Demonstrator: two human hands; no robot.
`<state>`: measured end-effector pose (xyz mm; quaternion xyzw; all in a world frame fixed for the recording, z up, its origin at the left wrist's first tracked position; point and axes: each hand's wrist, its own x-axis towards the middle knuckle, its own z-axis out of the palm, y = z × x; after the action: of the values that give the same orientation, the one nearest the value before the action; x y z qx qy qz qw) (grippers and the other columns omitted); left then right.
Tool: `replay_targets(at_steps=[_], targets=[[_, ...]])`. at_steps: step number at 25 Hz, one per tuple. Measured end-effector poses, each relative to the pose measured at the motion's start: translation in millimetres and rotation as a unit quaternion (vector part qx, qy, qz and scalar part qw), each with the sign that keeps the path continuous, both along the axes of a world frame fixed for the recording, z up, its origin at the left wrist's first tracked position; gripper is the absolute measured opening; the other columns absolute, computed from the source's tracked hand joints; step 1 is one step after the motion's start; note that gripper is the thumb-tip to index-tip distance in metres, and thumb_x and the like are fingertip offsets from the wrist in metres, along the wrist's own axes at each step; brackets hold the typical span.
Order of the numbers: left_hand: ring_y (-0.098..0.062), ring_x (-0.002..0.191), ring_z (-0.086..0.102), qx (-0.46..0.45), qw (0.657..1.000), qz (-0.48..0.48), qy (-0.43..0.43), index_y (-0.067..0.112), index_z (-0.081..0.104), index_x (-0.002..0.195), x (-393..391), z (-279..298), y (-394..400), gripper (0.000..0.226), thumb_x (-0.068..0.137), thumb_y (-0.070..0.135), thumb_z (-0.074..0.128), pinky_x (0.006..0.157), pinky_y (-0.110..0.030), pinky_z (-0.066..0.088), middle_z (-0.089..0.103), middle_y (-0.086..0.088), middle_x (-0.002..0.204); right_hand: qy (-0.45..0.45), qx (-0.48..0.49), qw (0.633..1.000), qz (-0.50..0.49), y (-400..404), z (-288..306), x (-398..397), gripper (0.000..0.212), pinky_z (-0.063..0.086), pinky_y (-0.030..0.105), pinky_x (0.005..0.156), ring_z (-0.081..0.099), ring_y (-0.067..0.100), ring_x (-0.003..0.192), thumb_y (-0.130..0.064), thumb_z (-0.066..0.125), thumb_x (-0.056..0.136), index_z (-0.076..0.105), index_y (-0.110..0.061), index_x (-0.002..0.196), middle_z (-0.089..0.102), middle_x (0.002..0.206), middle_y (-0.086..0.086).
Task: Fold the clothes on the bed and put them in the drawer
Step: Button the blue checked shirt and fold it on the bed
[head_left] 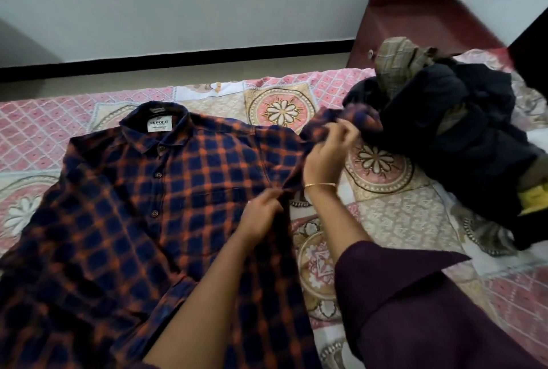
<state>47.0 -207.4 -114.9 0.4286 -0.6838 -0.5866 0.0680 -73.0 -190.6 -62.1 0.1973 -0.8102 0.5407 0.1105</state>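
Note:
A navy and orange checked shirt [154, 190] lies front up and buttoned on the bed [400, 220], collar toward the wall. My left hand [261, 214] pinches the shirt's right side seam near the armpit. My right hand [329, 152], with a gold bangle at the wrist, grips the shirt's right sleeve [341, 119], which stretches toward a heap of clothes. That heap [450, 131] of dark garments with an olive checked piece on top sits at the right of the bed.
The bed has a pink and beige patterned cover. A dark red wooden drawer unit [415, 30] with a round knob stands past the bed's far right corner, against the white wall. A strip of floor runs between bed and wall.

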Motion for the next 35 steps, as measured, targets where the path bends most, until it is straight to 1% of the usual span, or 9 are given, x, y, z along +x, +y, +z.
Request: replay_targets(at_steps=[3,5,7,11,14,18,21,26,35], targets=[[-0.016,0.064,0.066,0.261,0.849,0.363,0.282,0.02,0.061,0.091,39,25,-32,0.029,0.095,0.039,0.039,0.068,-0.027,0.046,0.067,-0.002,0.076,0.186,0.08,0.939,0.277,-15,-16,75,0.029,0.05,0.047,0.088,0.05,0.025,0.101,-0.012,0.04,0.082,0.067,-0.004,0.09,0.062,0.107,0.009],[-0.02,0.069,0.064,0.295,0.721,0.476,0.408,0.019,0.069,0.078,86,18,-54,0.05,0.087,0.056,0.036,0.07,-0.028,0.05,0.067,-0.005,0.076,0.359,0.158,0.81,0.436,-1,-49,122,0.028,0.047,0.053,0.093,0.053,0.032,0.11,-0.015,0.041,0.08,0.067,-0.013,0.09,0.064,0.11,0.008],[-0.02,0.071,0.065,0.281,0.657,0.547,0.436,0.019,0.072,0.062,126,12,-60,0.06,0.087,0.06,0.035,0.068,-0.027,0.053,0.069,-0.003,0.071,0.384,0.197,0.737,0.52,22,-76,143,0.03,0.044,0.041,0.088,0.054,0.029,0.107,-0.016,0.04,0.076,0.058,-0.018,0.1,0.054,0.117,0.006],[-0.02,0.073,0.06,0.209,0.754,0.577,0.236,0.007,0.065,0.099,163,-2,-60,0.024,0.087,0.027,0.058,0.062,-0.028,0.053,0.065,-0.005,0.078,0.332,0.289,0.758,0.481,35,-101,150,0.021,0.038,0.03,0.051,0.053,0.025,0.064,-0.011,0.065,0.058,0.055,-0.013,0.076,0.053,0.078,0.007],[-0.016,0.067,0.052,0.195,0.738,0.614,0.199,0.012,0.042,0.134,180,-5,-61,0.052,0.084,0.001,0.051,0.068,-0.034,0.047,0.055,-0.005,0.083,0.226,0.431,0.775,0.403,36,-99,147,0.021,0.052,0.038,0.073,0.061,0.03,0.073,-0.026,0.053,0.071,0.059,-0.011,0.083,0.058,0.084,0.009],[-0.022,0.088,0.057,0.196,0.772,0.574,0.191,0.013,0.05,0.121,191,6,-60,0.038,0.09,0.035,0.051,0.071,-0.032,0.046,0.06,-0.01,0.113,0.114,0.543,0.761,0.337,34,-96,129,0.046,0.045,0.062,0.085,0.065,0.039,0.084,-0.043,0.037,0.077,0.071,-0.012,0.076,0.067,0.084,0.015],[-0.02,0.083,0.053,0.089,0.846,0.525,-0.03,0.009,0.041,0.11,183,18,-65,0.044,0.081,0.026,0.07,0.075,-0.032,0.047,0.054,-0.006,0.103,0.061,0.527,0.796,0.292,25,-94,124,0.045,0.042,0.068,0.082,0.064,0.04,0.075,-0.033,0.035,0.077,0.07,-0.007,0.065,0.065,0.075,0.016],[-0.012,0.067,0.043,0.026,0.835,0.547,0.047,0.013,0.031,0.102,195,36,-37,0.03,0.086,-0.002,0.05,0.059,-0.029,0.037,0.046,-0.004,0.091,0.025,0.568,0.794,0.218,11,-84,115,0.038,0.02,0.047,0.109,0.033,0.029,0.129,-0.024,0.038,0.09,0.057,-0.016,0.123,0.048,0.134,0.009],[-0.013,0.06,0.044,0.011,0.874,0.485,-0.03,0.018,0.025,0.105,220,9,24,0.033,0.089,0.0,0.049,0.053,-0.025,0.037,0.046,-0.003,0.084,0.099,0.639,0.727,0.23,12,-88,110,0.041,0.023,0.042,0.103,0.026,0.026,0.129,-0.026,0.036,0.092,0.044,-0.026,0.133,0.043,0.139,0.001]])
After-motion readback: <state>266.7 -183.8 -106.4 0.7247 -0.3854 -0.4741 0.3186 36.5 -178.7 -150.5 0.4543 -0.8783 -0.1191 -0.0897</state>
